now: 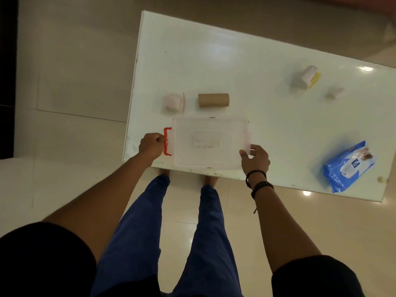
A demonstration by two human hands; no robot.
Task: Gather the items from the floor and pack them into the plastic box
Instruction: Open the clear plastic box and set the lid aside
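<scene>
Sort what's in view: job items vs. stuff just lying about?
Job:
plastic box, lid on, red latch in the left hand; right hand at the other end
cardboard tube
zip bag
blue wipes pack
two small rolls

Lying about:
white table

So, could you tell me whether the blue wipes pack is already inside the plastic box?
No, the blue wipes pack lies on the white table, well right of the plastic box.

— Surface condition?
— White tabletop (pixel 192 50) was glossy and lay askew to the floor joints.
— Floor?
— Beige tiled floor (pixel 75 61) was polished; a dark strip (pixel 6 71) bordered its left side.
</scene>
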